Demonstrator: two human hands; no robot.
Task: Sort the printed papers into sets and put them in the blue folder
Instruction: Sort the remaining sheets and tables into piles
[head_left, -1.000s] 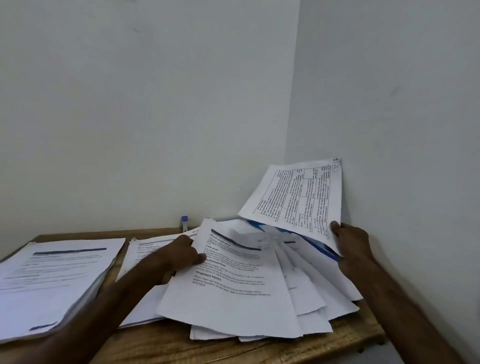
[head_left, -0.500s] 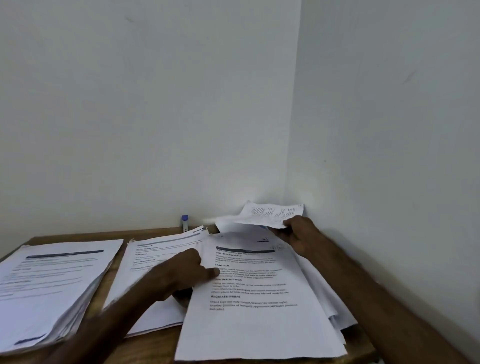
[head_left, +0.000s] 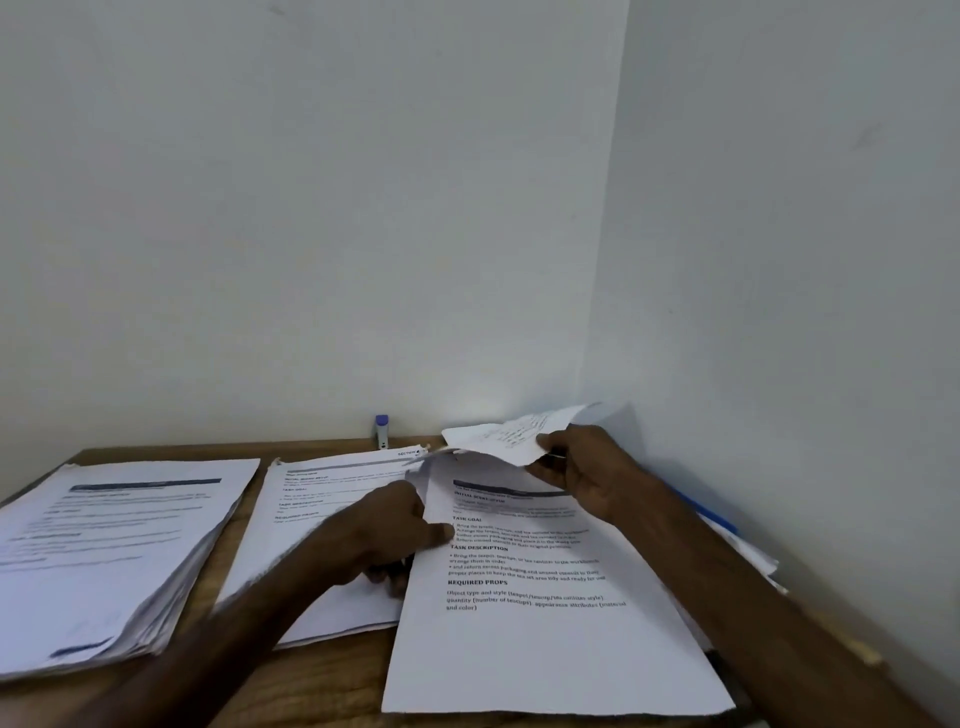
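Nearest the person, the wooden surface (head_left: 322, 675) carries a top sheet (head_left: 545, 639) with bold headings. It lies flat between the two forearms, its near edge at the front edge of the surface. A second ago this sheet sat askew on a loose fan of papers. That fan is now gathered into a pile (head_left: 748, 558) beneath it, with only a few edges showing past the right forearm.

The left hand (head_left: 384, 540) grasps the top sheet's left edge, thumb pressed on the printed face and fingers curled under the paper. This is much the same hold as half a second ago, though the sheet now reaches further towards the person. Under and beyond that hand lies the middle stack (head_left: 322, 499). Well to the left of the left hand sits a thick stack (head_left: 114, 540), unmoved.

Further off, the right hand (head_left: 587, 467) hovers over the far end of the top sheet and pinches a bent sheet (head_left: 498, 439) between thumb and fingers. A second ago this hand held that sheet high and flat against the side wall, its printed table in plain view. The sheet is now down low, curled, its print too blurred to read.

Just right of the right forearm a strip of the blue folder (head_left: 711, 512) shows beneath the pile, close to the wall (head_left: 779, 312). A small purple-capped tube (head_left: 382, 430) stands at the back edge of the surface, beyond the left hand, where it was before.
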